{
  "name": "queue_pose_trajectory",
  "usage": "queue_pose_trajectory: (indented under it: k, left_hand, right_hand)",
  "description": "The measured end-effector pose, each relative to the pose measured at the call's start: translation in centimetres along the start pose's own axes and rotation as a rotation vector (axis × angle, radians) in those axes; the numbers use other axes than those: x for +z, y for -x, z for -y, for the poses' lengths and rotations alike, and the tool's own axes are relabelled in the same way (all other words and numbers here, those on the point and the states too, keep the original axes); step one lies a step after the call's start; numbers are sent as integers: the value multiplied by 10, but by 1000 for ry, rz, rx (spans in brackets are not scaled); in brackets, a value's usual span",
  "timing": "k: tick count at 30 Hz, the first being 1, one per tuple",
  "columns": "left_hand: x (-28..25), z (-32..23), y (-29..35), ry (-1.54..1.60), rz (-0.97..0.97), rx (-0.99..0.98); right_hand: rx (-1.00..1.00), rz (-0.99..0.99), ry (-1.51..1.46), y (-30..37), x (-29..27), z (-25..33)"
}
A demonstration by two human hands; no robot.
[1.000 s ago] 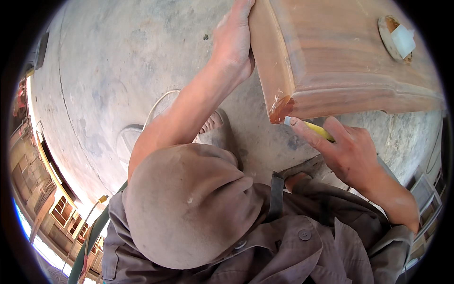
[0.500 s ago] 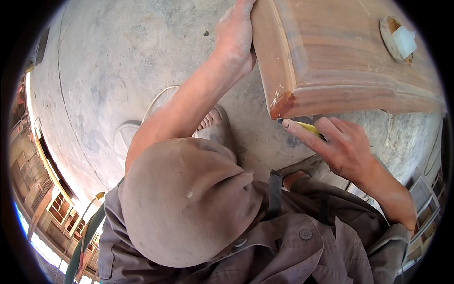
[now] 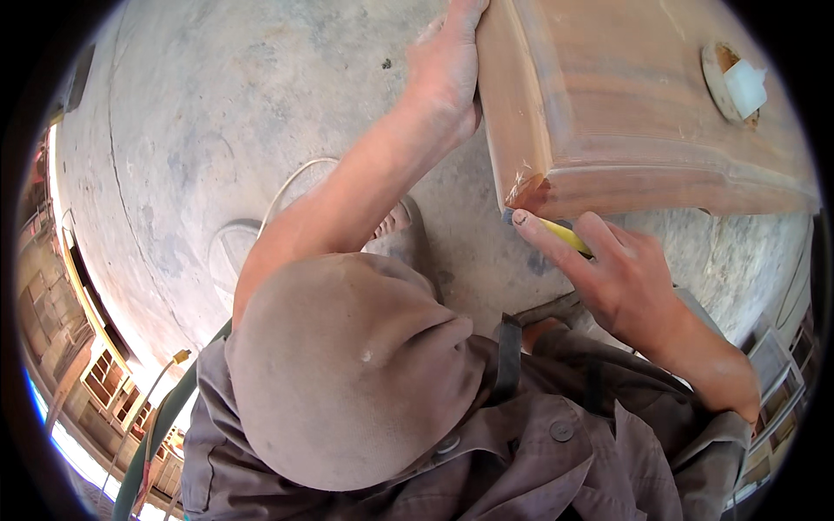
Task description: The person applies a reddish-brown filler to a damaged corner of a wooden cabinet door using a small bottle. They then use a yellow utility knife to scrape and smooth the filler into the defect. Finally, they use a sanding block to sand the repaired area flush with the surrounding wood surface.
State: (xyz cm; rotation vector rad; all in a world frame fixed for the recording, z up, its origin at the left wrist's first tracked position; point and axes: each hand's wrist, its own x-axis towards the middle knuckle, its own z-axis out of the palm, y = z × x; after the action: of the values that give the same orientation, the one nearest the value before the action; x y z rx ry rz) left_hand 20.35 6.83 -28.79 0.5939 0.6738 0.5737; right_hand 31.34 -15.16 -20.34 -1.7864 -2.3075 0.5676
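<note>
Left hand (image 3: 445, 71) contacts brown boxy wooden workpiece (image 3: 634, 100), left side; grip unclear. Right hand (image 3: 624, 273) grips slim yellow tool (image 3: 566, 236) at workpiece's near-left corner: reddish-brown patch (image 3: 539, 193) appears partly worked, pale shavings (image 3: 519, 181) uncleared.

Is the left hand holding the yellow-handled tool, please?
No, the right hand holds the yellow-handled tool; the left hand touches the wooden panel.

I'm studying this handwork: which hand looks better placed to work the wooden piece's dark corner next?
The right hand, probably: it holds the yellow tool at the dark corner; the left hand touches the wooden piece farther away.
</note>
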Motion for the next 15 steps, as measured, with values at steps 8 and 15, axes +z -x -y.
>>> queue_pose_trajectory:
  k: [8, 15]
  left_hand:
    - [-29, -2, 5, -138, -177, 41]
    - [-44, -75, 32, -384, -274, 226]
  right_hand:
    - [193, -167, -284, -9, -8, -16]
    - [243, -414, -554, -26, -18, -35]
